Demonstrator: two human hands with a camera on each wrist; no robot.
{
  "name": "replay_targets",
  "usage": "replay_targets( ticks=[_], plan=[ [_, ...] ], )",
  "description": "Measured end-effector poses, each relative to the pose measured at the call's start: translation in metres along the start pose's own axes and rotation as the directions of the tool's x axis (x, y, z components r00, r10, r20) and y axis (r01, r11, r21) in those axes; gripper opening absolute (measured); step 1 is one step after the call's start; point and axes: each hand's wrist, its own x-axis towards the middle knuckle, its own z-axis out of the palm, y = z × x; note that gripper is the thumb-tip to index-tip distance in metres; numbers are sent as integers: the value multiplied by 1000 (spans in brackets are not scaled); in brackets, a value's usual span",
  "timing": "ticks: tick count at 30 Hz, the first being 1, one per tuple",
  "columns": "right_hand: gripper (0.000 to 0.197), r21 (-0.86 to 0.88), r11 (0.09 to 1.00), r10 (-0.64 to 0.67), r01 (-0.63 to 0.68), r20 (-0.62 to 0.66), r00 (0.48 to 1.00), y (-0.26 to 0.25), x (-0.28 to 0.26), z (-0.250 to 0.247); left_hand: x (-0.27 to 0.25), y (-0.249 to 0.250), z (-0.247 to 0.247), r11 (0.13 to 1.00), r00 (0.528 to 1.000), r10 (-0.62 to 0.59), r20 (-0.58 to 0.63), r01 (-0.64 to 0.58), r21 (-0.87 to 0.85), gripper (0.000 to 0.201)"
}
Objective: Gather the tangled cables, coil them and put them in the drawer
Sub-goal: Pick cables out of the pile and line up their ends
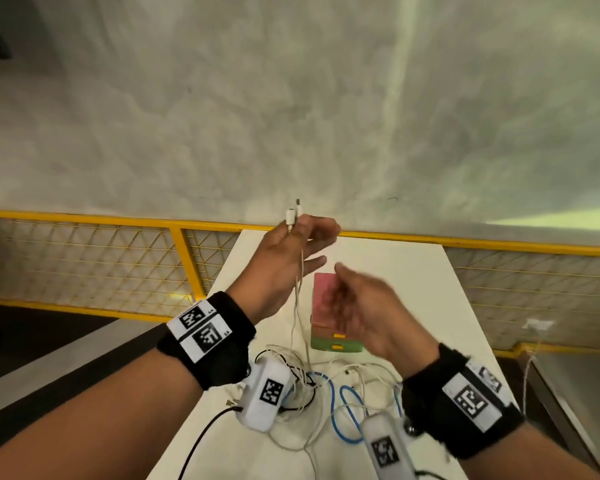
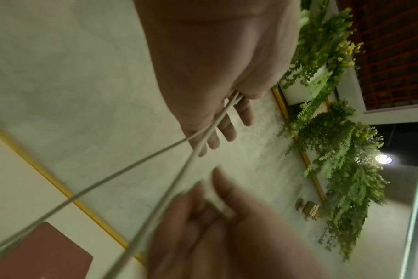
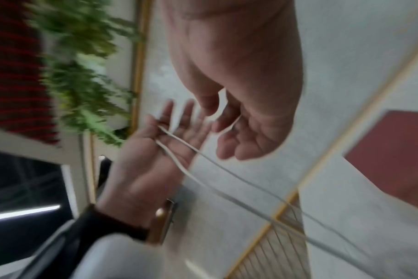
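Note:
My left hand [image 1: 300,239] is raised above the white table [image 1: 413,282] and pinches both ends of a white cable [image 1: 300,289], its two plugs [image 1: 293,213] sticking up past the fingers. The two strands [image 2: 136,166] hang down into a tangle of white, blue and black cables [image 1: 329,386] at the near edge. In the right wrist view the strands cross the left hand's [image 3: 155,151] palm. My right hand [image 1: 355,303], blurred, hovers over the small pink and green drawer box [image 1: 323,289]; its fingers [image 3: 227,143] are relaxed and hold nothing.
A blue cable [image 1: 347,403] loops through the tangle and a black cable [image 1: 201,441] trails off the near left edge. A yellow mesh railing [image 1: 187,258] runs behind the narrow table. Green plants [image 2: 334,132] hang on a far wall.

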Motion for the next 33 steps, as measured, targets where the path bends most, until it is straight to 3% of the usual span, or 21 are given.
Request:
replay_targets(
  ticks=[2,3,5,7,9,10,12,14,15,17,19,21,24,26,28,33],
  plan=[
    [58,-42,965,262,-258,126,957,27,6,1,-3,9,1,997,1000,-11,11,12,-80,40],
    [63,-43,943,332,-330,190,924,36,10,2,-6,13,4,992,999,-30,31,34,-118,41],
    [47,65,925,344,-374,277,897,39,11,11,-17,15,10,975,991,-123,56,131,-178,40],
    [25,309,890,248,-335,290,924,28,17,15,-33,9,13,940,962,-268,58,274,-205,39],
    [29,472,850,182,-235,156,971,15,31,8,-57,-5,4,870,895,-434,100,445,-211,38],
    [29,504,845,166,-178,68,984,10,39,0,-73,-13,-5,819,841,-515,166,540,-194,38],
    [29,528,842,160,-108,-53,986,3,45,-16,-104,-29,-30,726,706,-651,279,687,-44,38],
    [30,515,852,171,-94,-104,980,6,50,-27,-127,-37,-54,663,626,-739,251,742,100,37],
    [30,500,860,179,-100,-112,977,10,49,-30,-132,-39,-62,653,631,-754,183,750,104,37],
    [32,471,874,178,-118,-84,980,19,46,-29,-125,-38,-71,747,748,-663,-22,663,51,38],
    [28,415,899,159,-141,-8,987,30,40,-20,-102,-33,-65,880,868,-455,-198,473,51,39],
    [21,355,922,139,-156,73,988,37,32,-7,-73,-29,-45,945,928,-256,-271,299,132,33],
    [26,326,937,81,-127,151,985,38,20,10,-34,-42,-10,956,954,-119,-274,185,229,17],
    [34,371,923,52,-101,138,989,36,19,12,-19,-57,4,947,958,-79,-275,158,278,9],
    [39,395,915,42,-77,96,994,34,18,8,-14,-68,10,952,953,-72,-293,153,264,10],
    [49,382,919,69,-97,88,994,34,24,-1,-32,-81,11,963,975,-110,-195,153,223,8]
  ],
)
